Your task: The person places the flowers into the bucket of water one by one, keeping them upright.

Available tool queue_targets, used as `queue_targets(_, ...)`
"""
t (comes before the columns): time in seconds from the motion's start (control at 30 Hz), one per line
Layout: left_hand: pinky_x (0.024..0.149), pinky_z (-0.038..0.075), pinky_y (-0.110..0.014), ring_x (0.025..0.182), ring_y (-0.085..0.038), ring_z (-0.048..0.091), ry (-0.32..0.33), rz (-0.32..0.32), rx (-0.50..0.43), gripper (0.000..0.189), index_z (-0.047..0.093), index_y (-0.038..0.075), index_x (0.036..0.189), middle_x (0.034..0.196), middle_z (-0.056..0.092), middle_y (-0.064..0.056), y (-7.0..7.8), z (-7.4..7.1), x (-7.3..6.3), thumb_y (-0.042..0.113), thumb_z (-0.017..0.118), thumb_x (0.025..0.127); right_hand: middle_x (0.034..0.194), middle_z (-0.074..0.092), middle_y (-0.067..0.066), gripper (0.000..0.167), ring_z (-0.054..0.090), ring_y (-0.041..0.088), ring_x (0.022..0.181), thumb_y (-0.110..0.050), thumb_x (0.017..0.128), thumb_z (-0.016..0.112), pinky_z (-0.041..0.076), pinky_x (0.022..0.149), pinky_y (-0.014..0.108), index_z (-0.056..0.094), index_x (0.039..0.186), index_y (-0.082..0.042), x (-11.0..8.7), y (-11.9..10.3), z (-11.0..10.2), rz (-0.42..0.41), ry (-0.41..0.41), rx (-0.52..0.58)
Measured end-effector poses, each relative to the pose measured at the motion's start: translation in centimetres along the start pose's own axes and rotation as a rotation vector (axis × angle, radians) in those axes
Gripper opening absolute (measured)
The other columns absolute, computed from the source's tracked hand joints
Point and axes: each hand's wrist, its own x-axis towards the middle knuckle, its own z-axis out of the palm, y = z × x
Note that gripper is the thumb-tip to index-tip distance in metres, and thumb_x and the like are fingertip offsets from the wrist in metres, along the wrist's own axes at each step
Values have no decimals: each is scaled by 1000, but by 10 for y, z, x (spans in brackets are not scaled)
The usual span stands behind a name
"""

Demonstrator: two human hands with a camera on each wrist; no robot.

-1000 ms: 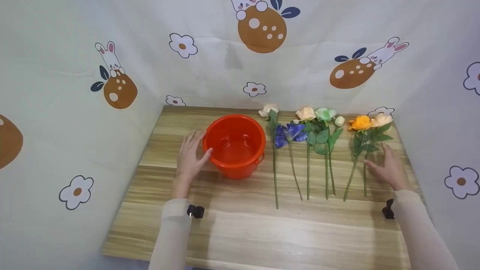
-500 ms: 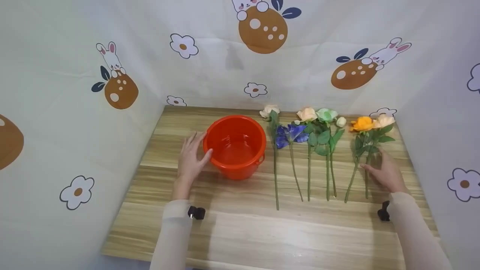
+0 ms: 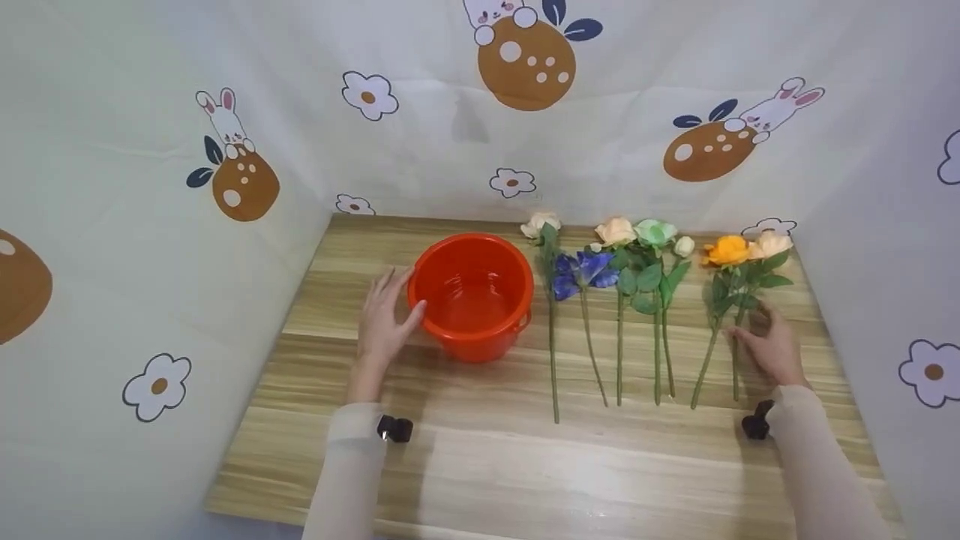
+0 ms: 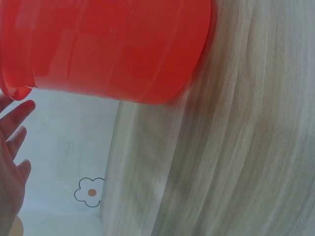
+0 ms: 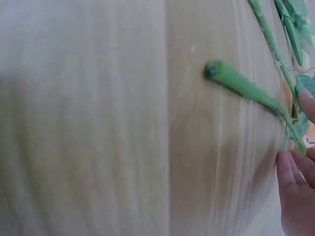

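Head view: my right grip [image 3: 772, 346], unclosed, is nearest the rightmost rose [image 3: 771, 245]; its stem [image 3: 736, 375] runs front-to-back between thumb and fingers.

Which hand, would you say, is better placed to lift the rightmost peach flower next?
Probably the right hand: its thumb and fingers are at the stem of that peach flower. The left hand is beside the red bucket, with other flowers in between.

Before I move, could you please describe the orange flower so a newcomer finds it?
On the wooden table, flowers lie in a row right of the red bucket. Near the row's right end, beside a pale peach flower, is the orange flower, the only bloom of that colour.
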Motion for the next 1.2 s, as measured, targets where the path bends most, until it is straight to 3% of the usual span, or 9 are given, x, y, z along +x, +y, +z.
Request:
queue_targets(0.07,127,17,-53,148,-34,35,1,-4,-2,58,52,14,145,147,56,-11,0,1,-1,35,64,92,148,39,37,84,45,51,133,-26,96,67,51,98,35,18,156,5,1,1,1,9,10,24)
queue_targets(0.13,127,17,-54,148,-35,36,4,-3,-4,58,52,14,145,147,56,-11,-1,1,-1,36,64,92,148,41,36,83,47,47,131,-25,95,68,48,85,15,20,156,5,3,1,3,25,20,44)
queue_targets(0.27,127,17,-54,148,-35,36,11,-1,-15,58,53,14,144,147,56,-12,0,0,-1,34,65,92,148,43,33,81,56,23,115,-22,95,68,39,72,0,21,155,7,7,0,5,54,33,79)
queue_targets(0.37,127,17,-52,149,-32,35,9,-16,-27,58,52,14,145,147,55,-12,1,-1,-2,34,64,92,146,45,32,79,51,-5,95,-21,95,68,41,70,-1,23,153,8,11,0,6,56,35,80)
queue_targets(0.47,127,18,-55,149,-31,34,6,-43,-41,59,51,15,146,149,53,-12,2,0,-3,34,64,92,144,46,31,77,43,-17,85,-19,95,68,42,70,-1,25,153,9,13,-2,8,57,34,84)
queue_targets(0.7,122,22,-64,148,-36,34,4,-68,-58,59,50,18,147,152,50,-13,3,1,-4,36,63,92,137,53,27,71,47,-7,89,-17,95,66,40,71,2,31,151,8,17,-6,9,121,60,5)
queue_targets(0.9,122,22,-63,148,-35,35,6,-67,-68,58,50,19,147,151,50,-14,1,2,-3,38,62,93,115,65,17,59,50,-7,78,-15,93,68,45,65,6,46,141,11,18,-10,10,183,76,12)
queue_targets(1.07,122,20,-64,150,-35,31,-17,-102,-77,59,48,22,148,156,45,-13,1,2,-4,39,62,94,92,61,-7,57,53,-7,74,-11,92,67,52,65,10,46,140,12,18,-12,8,237,59,131)
queue_targets(1.2,121,21,-66,151,-35,30,-23,-116,-78,59,48,23,149,156,45,-12,2,2,-5,39,63,94,89,56,-11,58,56,-4,76,-7,93,66,55,69,13,41,142,12,15,-16,6,277,40,273)
